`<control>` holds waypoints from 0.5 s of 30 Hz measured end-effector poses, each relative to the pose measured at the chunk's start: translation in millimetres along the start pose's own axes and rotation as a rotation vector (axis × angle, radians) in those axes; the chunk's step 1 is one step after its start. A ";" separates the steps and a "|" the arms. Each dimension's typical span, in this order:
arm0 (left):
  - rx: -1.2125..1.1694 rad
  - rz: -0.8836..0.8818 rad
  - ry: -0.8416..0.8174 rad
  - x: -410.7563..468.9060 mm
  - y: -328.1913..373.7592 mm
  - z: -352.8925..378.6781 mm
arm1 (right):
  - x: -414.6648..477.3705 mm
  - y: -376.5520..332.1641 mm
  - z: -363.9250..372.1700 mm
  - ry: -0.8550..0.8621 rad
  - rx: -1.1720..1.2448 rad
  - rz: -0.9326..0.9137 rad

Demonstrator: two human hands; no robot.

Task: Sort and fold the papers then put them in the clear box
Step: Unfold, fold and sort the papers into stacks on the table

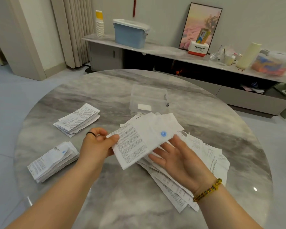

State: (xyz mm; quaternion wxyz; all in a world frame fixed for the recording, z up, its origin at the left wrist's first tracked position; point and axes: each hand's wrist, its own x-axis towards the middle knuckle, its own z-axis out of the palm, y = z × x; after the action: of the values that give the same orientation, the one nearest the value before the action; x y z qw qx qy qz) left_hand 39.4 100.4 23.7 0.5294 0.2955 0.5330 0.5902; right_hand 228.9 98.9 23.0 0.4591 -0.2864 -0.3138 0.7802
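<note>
A printed paper with a blue dot (139, 142) hangs over the table's middle, pinched at its left edge by my left hand (97, 144). My right hand (180, 161) lies palm up under its right side, fingers spread, touching the sheet. Beneath it spreads an unsorted heap of papers (205, 162). One folded stack (78, 119) sits at the far left of the table, and a second folded stack (53, 162) lies nearer me on the left. The clear box (149, 100) stands behind the heap with a white piece inside.
The round grey marble table (122, 195) carries everything. Behind it runs a low sideboard (163, 50) with a blue lidded bin (130, 33), stacked cups (99, 24), a framed picture (201, 25) and a cream vase (248, 55).
</note>
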 end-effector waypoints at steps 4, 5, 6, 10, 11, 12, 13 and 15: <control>0.053 0.011 -0.061 -2.8 0.3 0.4 | -1.4 18.0 10.6 0.102 -0.355 0.010; 0.088 0.002 -0.087 -4.3 0.6 1.2 | -1.1 20.2 12.2 0.146 -0.400 -0.006; 0.119 -0.013 -0.122 -6.0 0.9 2.1 | -0.6 21.6 12.0 0.186 -0.428 -0.017; 0.253 -0.074 -0.279 -8.8 3.6 -0.3 | -1.7 15.5 7.5 0.220 -0.599 0.027; 0.316 -0.077 -0.309 -8.6 3.7 -2.4 | -2.2 13.1 5.6 0.205 -0.651 0.058; 0.356 -0.083 -0.333 -8.1 3.0 -4.4 | -2.4 10.6 4.6 0.180 -0.693 0.084; 0.373 -0.097 -0.358 -8.0 2.0 -5.8 | -2.8 9.0 4.5 0.156 -0.721 0.106; 0.378 -0.134 -0.392 -8.6 -0.1 -6.5 | -3.4 8.0 4.8 0.124 -0.757 0.136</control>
State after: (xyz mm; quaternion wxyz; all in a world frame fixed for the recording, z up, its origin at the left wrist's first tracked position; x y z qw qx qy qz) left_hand 35.8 90.3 23.8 0.5960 0.4615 0.5393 0.3754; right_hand 222.4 91.8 20.6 0.2862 -0.5025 -0.5315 0.6190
